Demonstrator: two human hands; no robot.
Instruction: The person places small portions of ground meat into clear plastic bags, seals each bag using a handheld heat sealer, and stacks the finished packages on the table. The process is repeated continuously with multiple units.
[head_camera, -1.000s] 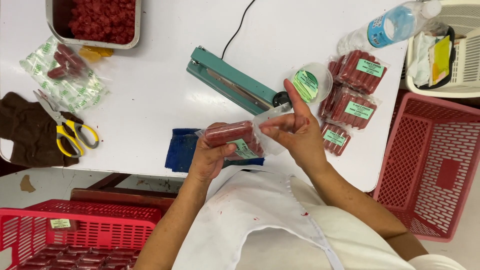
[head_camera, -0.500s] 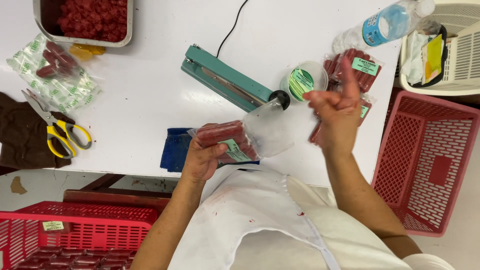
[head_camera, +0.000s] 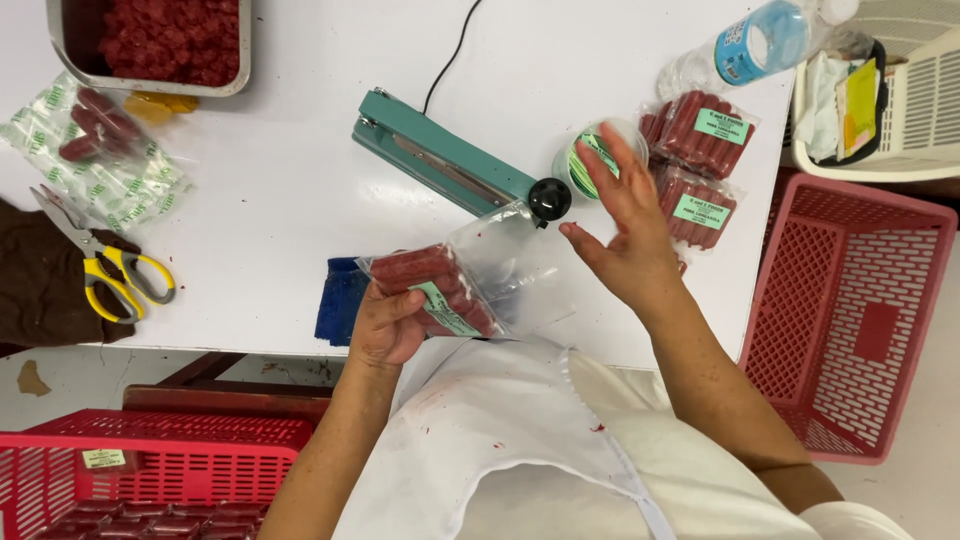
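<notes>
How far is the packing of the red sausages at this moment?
Done: two sealed, labelled sausage packs lie by the clear water bottle. In hand: the left hand holds a filled clear bag of red sausages, its mouth unsealed; the right hand is open beside it. Left: the teal heat sealer lies unused; loose red sausages fill the metal tray.

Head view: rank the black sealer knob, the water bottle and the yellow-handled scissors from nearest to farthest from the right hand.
From the right hand, open above the table edge:
1. Black sealer knob, just to its left, at the end of the teal sealer.
2. Water bottle, lying at the table's far right corner.
3. Yellow-handled scissors, far across on the left, beyond the left hand.
</notes>
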